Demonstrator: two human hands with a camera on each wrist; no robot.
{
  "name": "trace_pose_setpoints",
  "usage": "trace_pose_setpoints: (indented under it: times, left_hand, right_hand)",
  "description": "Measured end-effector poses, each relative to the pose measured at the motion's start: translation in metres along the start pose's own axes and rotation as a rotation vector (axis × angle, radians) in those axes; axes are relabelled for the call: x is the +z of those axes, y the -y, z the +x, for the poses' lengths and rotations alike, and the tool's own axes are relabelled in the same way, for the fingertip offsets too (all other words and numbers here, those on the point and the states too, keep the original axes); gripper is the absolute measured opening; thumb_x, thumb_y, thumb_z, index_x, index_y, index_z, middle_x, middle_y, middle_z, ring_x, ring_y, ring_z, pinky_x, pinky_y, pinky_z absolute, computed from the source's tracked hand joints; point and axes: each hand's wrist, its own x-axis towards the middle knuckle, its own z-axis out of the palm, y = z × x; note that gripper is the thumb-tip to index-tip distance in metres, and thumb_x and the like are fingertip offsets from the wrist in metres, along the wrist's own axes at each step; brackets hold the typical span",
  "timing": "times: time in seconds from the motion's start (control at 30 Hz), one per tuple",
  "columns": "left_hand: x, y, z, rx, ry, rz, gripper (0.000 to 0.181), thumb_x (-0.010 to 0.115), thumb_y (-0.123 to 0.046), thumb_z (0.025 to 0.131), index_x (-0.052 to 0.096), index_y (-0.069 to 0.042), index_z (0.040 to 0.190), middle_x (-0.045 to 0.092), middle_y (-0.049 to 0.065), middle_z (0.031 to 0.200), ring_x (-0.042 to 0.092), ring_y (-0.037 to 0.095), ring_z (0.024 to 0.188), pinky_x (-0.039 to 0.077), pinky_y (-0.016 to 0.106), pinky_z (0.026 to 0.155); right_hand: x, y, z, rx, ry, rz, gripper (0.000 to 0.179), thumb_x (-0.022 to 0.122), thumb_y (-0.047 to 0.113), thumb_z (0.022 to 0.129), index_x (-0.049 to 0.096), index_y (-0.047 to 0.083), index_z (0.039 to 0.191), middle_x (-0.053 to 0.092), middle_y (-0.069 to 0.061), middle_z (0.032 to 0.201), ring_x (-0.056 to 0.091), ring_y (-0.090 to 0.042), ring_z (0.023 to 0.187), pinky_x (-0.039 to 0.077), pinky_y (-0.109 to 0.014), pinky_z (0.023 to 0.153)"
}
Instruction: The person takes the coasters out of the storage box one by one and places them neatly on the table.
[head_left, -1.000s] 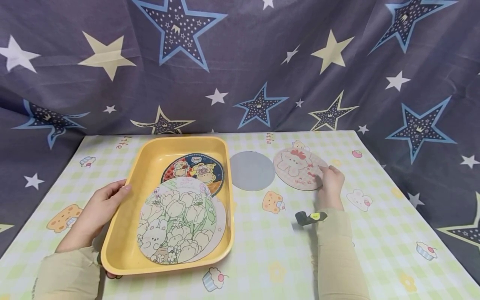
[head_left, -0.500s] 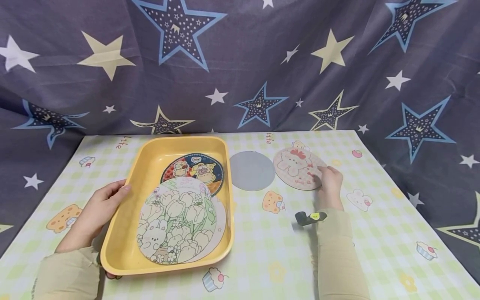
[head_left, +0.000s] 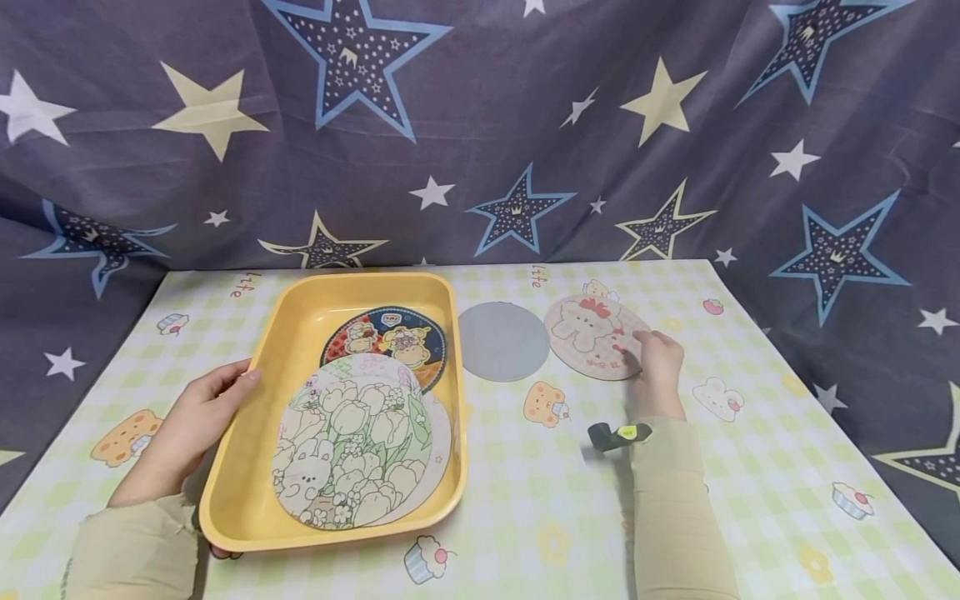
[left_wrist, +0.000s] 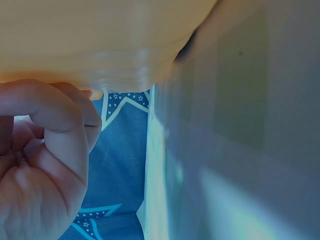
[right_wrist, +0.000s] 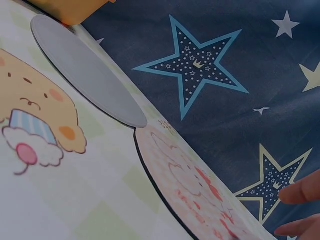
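Observation:
My left hand (head_left: 202,421) grips the left rim of a yellow tray (head_left: 270,333), thumb over the rim. In the left wrist view the curled fingers (left_wrist: 65,110) are against the tray's outer wall. Inside the tray are overlapping round printed mats: a white one with tulips and a bunny (head_left: 352,442) on top, a dark blue and red one (head_left: 408,333) behind. My right hand (head_left: 662,365) is at the right edge of a pink bunny mat (head_left: 588,333), which lies on the table. Its fingertips (right_wrist: 302,190) look extended and spread in the right wrist view.
A plain grey round mat (head_left: 504,342) lies between the tray and the pink mat. The table has a green checked cloth (head_left: 487,533) with cartoon prints. A dark curtain with stars (head_left: 480,108) hangs behind it. A black wrist device (head_left: 618,435) is beside the right cuff.

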Motion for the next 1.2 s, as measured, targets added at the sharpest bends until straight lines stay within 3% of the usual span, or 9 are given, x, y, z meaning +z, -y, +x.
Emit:
trace_pose_setpoints:
  times: [0.73,0.97,1.2]
  left_hand:
    - [0.000,-0.001,0.000,-0.009,0.006,-0.001,0.064,0.040,-0.036,0.107,0.034,0.014,0.145,0.056,0.032,0.124,0.064,-0.004,0.083,0.058,0.022,0.069]
    - [-0.001,-0.002,-0.001,-0.005,0.006,-0.005,0.064,0.039,-0.036,0.107,0.034,0.015,0.145,0.056,0.033,0.124,0.064,-0.003,0.082,0.059,0.023,0.068]
    - [-0.001,-0.003,-0.001,-0.011,0.012,-0.015,0.065,0.039,-0.037,0.107,0.033,0.015,0.146,0.057,0.032,0.123,0.065,-0.002,0.082,0.059,0.024,0.069]
  right_hand:
    - [0.001,0.007,-0.007,0.030,0.022,-0.033,0.064,0.050,0.015,0.099,0.024,0.012,0.158,0.015,-0.004,0.166,0.015,-0.022,0.153,0.016,-0.035,0.125]
    - [0.004,0.010,-0.012,-0.017,0.061,0.016,0.065,0.051,0.013,0.099,0.023,0.008,0.157,0.017,-0.006,0.165,0.016,-0.022,0.153,0.016,-0.036,0.125]
    - [0.007,0.013,-0.015,-0.058,0.063,-0.002,0.064,0.052,0.013,0.098,0.025,0.005,0.156,0.021,-0.009,0.164,0.021,-0.024,0.151,0.018,-0.035,0.125]
